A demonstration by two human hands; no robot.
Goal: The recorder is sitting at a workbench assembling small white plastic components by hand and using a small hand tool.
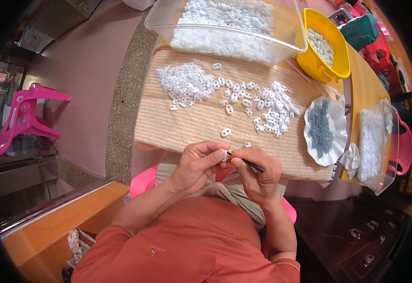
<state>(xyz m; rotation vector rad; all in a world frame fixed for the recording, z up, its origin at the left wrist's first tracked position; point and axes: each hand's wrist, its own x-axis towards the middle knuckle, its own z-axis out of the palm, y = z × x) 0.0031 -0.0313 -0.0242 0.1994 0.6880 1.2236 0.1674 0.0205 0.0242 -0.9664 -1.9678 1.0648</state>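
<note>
My left hand [197, 164] pinches a small white plastic piece [225, 156] between thumb and fingertips, just above my lap at the table's near edge. In my right hand [261, 178] is a thin black pen-like tool [253, 165], its tip touching or close against that piece. Fingers hide much of both. Beyond my hands, a lone white oval piece with two holes [225, 132] lies on the striped towel [191, 125]. A pile of small white parts [184, 85] sits farther left, another pile of white parts [276, 111] to the right, with several oval pieces scattered between.
A clear bin [281, 45] of white pieces stands at the back, beside a yellow basket [342, 68] holding pale pieces. On the right are a white scalloped dish [340, 125] of grey-blue bits, crumpled tissue [351, 159] and another clear box [384, 177]. A pink stool [26, 115] stands left.
</note>
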